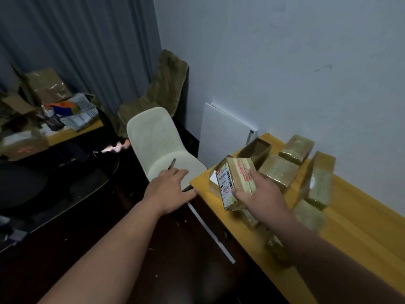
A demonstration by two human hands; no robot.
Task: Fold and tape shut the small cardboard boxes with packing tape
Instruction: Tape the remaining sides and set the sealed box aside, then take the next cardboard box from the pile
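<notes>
On the yellow table (359,218) by the white wall, many small brown boxes sit close together. Some are wrapped in shiny tape. One open box (255,150) stands at the far corner with its top open.

Just above the near end of the table, the right hand (260,194) holds a taped box (235,183). This box has a white label with a bar code and some red print on it. The thumb presses on one side and the fingers curl round the other side, so the box is pinched between them. The box is tilted and lifted a bit over the other boxes.

Off to the left, the left hand (169,187) reaches out over the edge of a pale chair (160,145). Its fingers are straight and spread a little, and the thumb points toward the table corner. It holds nothing. A thin dark pen-like thing (172,163) lies on the chair seat just past the fingertips.

Behind the chair hangs a green cloth (166,84). Far to the left is another table (72,132) with a messy pile of papers and boxes, in front of a grey curtain (76,40).
</notes>
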